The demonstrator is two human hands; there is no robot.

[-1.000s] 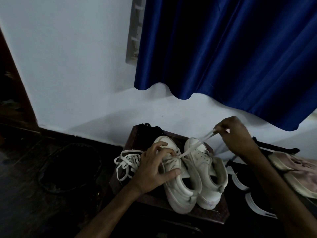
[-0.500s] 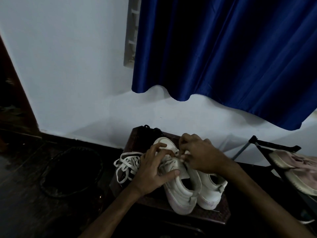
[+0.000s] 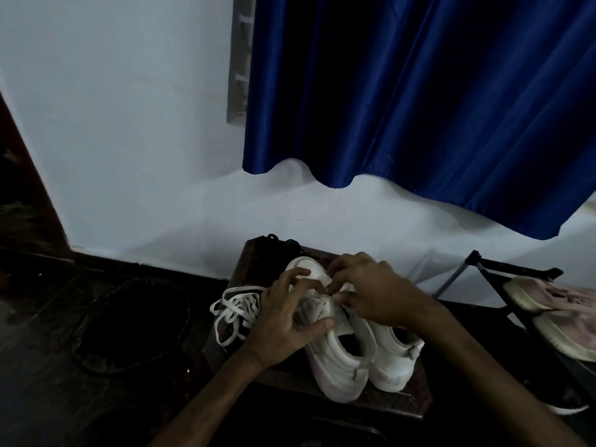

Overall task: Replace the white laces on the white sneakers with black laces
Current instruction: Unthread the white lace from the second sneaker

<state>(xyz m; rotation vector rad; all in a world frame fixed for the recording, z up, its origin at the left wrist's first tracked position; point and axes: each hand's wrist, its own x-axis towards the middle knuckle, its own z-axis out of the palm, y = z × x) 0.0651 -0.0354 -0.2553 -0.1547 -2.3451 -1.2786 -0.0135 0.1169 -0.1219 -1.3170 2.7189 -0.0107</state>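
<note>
Two white sneakers stand side by side on a dark wooden stool (image 3: 387, 401), heels toward me. My left hand (image 3: 287, 321) grips the left sneaker (image 3: 335, 359) over its tongue and lace area. My right hand (image 3: 371, 291) reaches across the right sneaker (image 3: 393, 359) and pinches the white lace at the left sneaker's eyelets, fingertips meeting those of the left hand. A loose white lace (image 3: 237, 309) lies bunched on the stool's left side. Black laces (image 3: 280, 241) lie dimly at the stool's far edge.
A white wall and a blue curtain (image 3: 419, 108) hang behind the stool. A dark round basket (image 3: 129, 324) sits on the floor at left. At right a black rack (image 3: 516, 272) holds pinkish shoes (image 3: 564, 311).
A second ago my right hand held the lace pulled out up and to the right. It came back down to the left sneaker's eyelets and stays there. My left hand kept its hold.
</note>
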